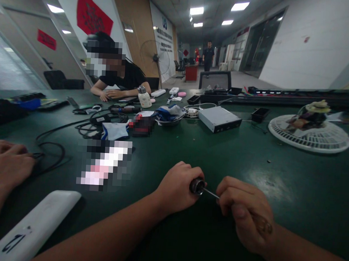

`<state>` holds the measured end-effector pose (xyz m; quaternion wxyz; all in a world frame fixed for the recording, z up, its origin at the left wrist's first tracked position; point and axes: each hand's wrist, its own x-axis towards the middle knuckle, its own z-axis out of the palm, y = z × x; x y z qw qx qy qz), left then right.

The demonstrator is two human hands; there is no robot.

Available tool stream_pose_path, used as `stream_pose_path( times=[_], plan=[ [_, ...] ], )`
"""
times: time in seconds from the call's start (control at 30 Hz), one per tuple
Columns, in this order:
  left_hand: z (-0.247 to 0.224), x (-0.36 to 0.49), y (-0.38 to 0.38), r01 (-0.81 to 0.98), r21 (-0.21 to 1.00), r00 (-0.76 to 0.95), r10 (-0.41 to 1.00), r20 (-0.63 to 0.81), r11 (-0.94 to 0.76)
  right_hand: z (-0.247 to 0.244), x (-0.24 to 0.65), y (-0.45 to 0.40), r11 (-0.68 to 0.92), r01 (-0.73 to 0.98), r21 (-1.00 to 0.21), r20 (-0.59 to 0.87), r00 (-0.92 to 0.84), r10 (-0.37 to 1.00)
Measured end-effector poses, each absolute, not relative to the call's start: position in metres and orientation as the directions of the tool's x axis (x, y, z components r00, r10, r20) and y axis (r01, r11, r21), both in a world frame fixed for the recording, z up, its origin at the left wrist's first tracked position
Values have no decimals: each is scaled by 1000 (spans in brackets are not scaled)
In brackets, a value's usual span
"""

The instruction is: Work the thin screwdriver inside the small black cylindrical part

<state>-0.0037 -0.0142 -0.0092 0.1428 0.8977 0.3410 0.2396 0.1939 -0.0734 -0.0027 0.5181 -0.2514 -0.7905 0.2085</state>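
My left hand (179,187) is wrapped round a small dark cylindrical part (197,186) with a metal-rimmed open end turned to the right. In my right hand (242,212) is a screwdriver (263,224), its amber see-through handle showing at the heel of the palm. The thin metal shaft points left, and its tip reaches the open end of the cylinder. Whether the tip touches anything inside is hidden. Both hands are held low over the front of the green table (167,153).
Another person's hand (7,160) rests at the left by black cables and a white case (38,220). Further back are a grey disc drive (219,119), a bowl with cloth (170,114), a bottle (144,97) and a white fan grille (309,133). A co-worker (124,77) leans on the far side.
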Motion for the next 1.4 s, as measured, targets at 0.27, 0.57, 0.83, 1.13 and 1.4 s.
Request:
stream_pose_path(
  times=[0.27,0.57,0.83,1.13,1.4],
  plan=[
    [-10,-4,-14,565,430,627,706,330,-704,-5,195,-71,775,160,-612,699,-349,624],
    [-9,-3,-14,583,421,620,716,322,-695,-3,193,-72,789,90,-608,695,-420,583],
    [-9,-4,-14,555,414,651,687,324,-721,-6,196,-73,763,162,-626,696,-325,640],
    [-10,-4,-13,571,407,647,696,311,-713,-4,193,-71,794,113,-598,690,-430,581],
    [-8,-3,-14,567,407,649,693,315,-716,-2,194,-71,781,175,-599,686,-391,614]
  ],
)
